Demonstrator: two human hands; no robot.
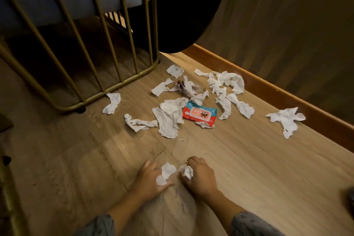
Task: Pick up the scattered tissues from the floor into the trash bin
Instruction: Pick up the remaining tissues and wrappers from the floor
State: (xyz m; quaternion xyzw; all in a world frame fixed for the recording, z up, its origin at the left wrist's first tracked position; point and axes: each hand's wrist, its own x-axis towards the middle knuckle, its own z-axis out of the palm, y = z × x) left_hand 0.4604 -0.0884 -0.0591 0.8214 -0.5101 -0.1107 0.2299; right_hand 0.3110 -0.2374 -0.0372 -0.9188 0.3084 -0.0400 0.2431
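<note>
Several crumpled white tissues lie scattered on the wooden floor, with a big one point(168, 120) in the middle, one point(112, 103) by the chair frame and one point(287, 119) far right near the skirting. Low in the view, my left hand point(151, 180) is closed on a white tissue point(166, 171). Just to its right, my right hand point(201, 176) grips a small balled tissue point(188, 172). Both hands rest close to the floor, nearly touching each other. No trash bin is in sight.
A red and white wet-wipe pack point(200, 114) lies among the tissues, and a crinkled wrapper point(188, 88) behind it. A gold metal chair frame point(107, 74) stands at the left. A dark rounded object point(183, 11) hangs above. A wooden skirting board point(268, 90) runs along the right wall.
</note>
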